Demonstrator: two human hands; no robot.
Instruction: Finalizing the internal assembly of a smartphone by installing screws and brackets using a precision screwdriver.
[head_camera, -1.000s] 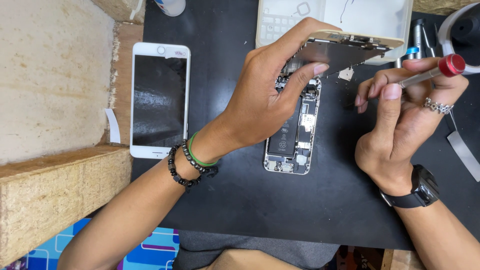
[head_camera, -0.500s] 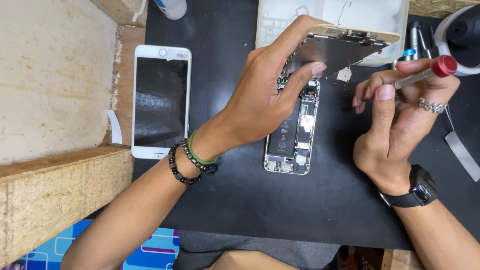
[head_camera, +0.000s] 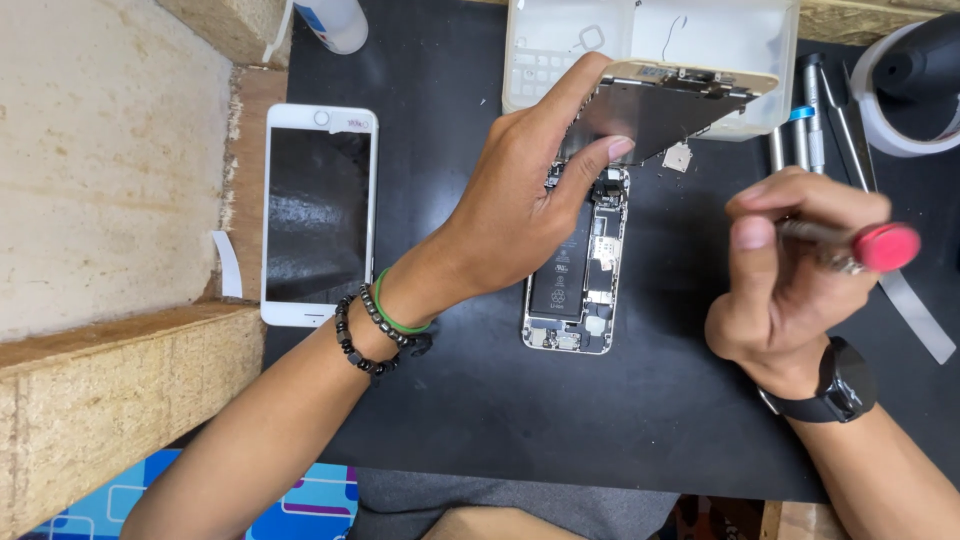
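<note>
My left hand (head_camera: 520, 215) is gripping the lifted screen (head_camera: 660, 110) so the open phone (head_camera: 578, 265) shows; my right hand (head_camera: 790, 270) is pinching a screwdriver (head_camera: 850, 245).

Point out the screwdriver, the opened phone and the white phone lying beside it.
screwdriver (head_camera: 884, 246): head view, on its red end cap.
opened phone (head_camera: 575, 290): head view, on the black battery inside.
white phone (head_camera: 316, 214): head view, on its dark screen.

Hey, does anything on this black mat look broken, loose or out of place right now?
One loose part: a small square metal piece lies alone on the black mat, beside the opened phone. Nothing looks broken or spilled.
</note>
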